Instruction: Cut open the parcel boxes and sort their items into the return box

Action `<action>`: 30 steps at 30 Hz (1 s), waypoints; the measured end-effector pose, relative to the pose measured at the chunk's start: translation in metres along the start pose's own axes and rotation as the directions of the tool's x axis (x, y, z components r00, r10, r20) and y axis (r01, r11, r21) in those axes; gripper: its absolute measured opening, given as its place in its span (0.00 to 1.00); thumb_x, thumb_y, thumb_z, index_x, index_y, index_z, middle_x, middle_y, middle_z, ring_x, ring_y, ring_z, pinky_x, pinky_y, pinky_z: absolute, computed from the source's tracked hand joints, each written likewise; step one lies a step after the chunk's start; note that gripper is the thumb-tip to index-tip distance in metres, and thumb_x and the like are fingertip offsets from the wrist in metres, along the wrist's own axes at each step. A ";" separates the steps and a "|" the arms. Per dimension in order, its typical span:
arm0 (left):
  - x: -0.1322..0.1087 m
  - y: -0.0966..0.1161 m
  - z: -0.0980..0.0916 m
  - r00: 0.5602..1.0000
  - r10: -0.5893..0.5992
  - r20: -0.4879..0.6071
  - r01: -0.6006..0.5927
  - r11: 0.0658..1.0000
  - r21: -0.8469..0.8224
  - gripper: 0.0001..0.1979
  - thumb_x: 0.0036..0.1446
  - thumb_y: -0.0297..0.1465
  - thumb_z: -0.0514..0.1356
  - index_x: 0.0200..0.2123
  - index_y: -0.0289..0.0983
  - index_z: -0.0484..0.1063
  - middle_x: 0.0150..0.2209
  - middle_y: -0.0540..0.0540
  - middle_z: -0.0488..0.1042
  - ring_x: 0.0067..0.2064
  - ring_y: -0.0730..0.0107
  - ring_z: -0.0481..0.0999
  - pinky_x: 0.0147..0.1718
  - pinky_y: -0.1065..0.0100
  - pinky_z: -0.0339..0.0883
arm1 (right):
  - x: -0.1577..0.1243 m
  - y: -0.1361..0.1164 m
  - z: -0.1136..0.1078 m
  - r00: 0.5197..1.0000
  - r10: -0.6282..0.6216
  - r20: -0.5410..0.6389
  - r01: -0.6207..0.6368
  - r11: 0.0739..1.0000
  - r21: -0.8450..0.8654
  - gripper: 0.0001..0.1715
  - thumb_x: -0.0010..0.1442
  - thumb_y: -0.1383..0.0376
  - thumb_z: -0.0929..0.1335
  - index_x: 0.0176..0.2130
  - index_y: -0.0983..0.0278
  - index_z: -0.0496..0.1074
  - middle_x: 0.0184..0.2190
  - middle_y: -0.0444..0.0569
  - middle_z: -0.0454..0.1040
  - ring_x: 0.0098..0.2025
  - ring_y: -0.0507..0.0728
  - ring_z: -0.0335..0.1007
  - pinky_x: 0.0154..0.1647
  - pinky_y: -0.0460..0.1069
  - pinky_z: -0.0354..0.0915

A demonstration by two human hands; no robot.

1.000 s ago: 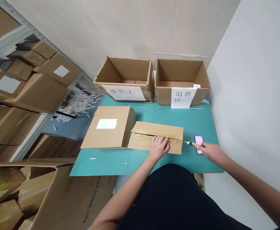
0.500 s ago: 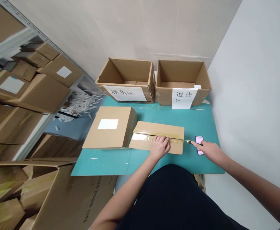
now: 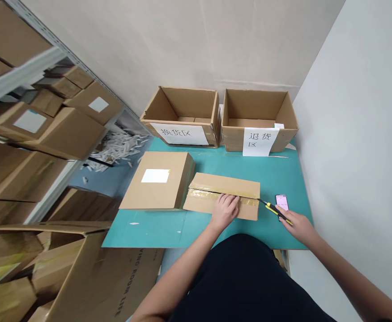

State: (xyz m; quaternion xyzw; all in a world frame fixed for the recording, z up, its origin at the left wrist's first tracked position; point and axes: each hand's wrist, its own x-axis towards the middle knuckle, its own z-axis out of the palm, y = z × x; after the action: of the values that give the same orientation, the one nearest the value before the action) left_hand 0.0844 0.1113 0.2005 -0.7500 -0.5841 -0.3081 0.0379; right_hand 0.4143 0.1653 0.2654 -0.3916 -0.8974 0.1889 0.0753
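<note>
A flat taped cardboard box (image 3: 216, 188) lies on the teal table (image 3: 270, 174) in front of me. My left hand (image 3: 224, 211) rests on its top near the tape seam, fingers curled and pressing down. My right hand (image 3: 296, 226) is closed on a yellow-and-black utility knife (image 3: 276, 211), whose tip points at the box's right end, just beside it. A phone with a pink screen (image 3: 282, 201) lies on the table just beyond the knife.
A taller closed box with a white label (image 3: 157, 179) stands against the flat box's left end. Two open labelled cartons (image 3: 182, 114) (image 3: 259, 118) line the table's back edge. Shelves of boxes (image 3: 48, 129) fill the left; a large carton (image 3: 91, 277) sits below the table.
My right hand has pulled the knife back to the right, off the tape seam and clear of the box's end. The left hand has stayed on the box.
</note>
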 end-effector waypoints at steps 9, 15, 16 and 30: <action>-0.012 -0.012 -0.014 0.999 -0.047 -0.008 0.046 0.992 -0.117 0.18 0.63 0.25 0.55 0.54 0.42 0.73 0.44 0.41 0.77 0.48 0.59 0.76 0.53 0.53 0.69 | 0.015 -0.029 0.046 0.846 0.527 0.081 -0.414 0.555 0.722 0.35 0.57 0.53 0.69 0.61 0.60 0.68 0.36 0.48 0.80 0.26 0.58 0.76 0.30 0.53 0.73; -0.031 -0.043 -0.036 0.916 -0.361 -0.177 0.347 0.932 -0.105 0.15 0.62 0.34 0.60 0.52 0.40 0.75 0.49 0.37 0.74 0.55 0.52 0.73 0.58 0.50 0.66 | 0.030 -0.033 0.067 0.774 0.630 0.070 -0.385 0.380 0.841 0.22 0.51 0.52 0.74 0.41 0.62 0.72 0.24 0.45 0.76 0.29 0.59 0.76 0.34 0.52 0.71; -0.035 -0.050 -0.039 0.874 -0.438 -0.210 0.422 0.899 -0.118 0.16 0.62 0.36 0.61 0.52 0.40 0.74 0.52 0.36 0.73 0.58 0.51 0.71 0.60 0.49 0.63 | 0.032 -0.033 0.071 0.760 0.646 0.068 -0.380 0.357 0.853 0.20 0.52 0.51 0.74 0.38 0.61 0.72 0.24 0.45 0.77 0.30 0.58 0.76 0.35 0.52 0.71; -0.074 -0.106 -0.044 0.442 -0.889 0.122 0.798 0.327 -0.507 0.27 0.56 0.45 0.63 0.56 0.39 0.71 0.57 0.39 0.75 0.59 0.51 0.73 0.61 0.52 0.64 | 0.040 -0.001 0.131 0.648 0.756 -0.088 -0.366 0.412 0.834 0.26 0.54 0.48 0.71 0.46 0.61 0.73 0.41 0.50 0.78 0.43 0.60 0.75 0.42 0.52 0.70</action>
State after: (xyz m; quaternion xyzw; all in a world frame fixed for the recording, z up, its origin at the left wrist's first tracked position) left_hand -0.0387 0.0633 0.1669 -0.2852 -0.7813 -0.4855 -0.2695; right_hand 0.3495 0.1572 0.1451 -0.6410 -0.4917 0.4603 0.3681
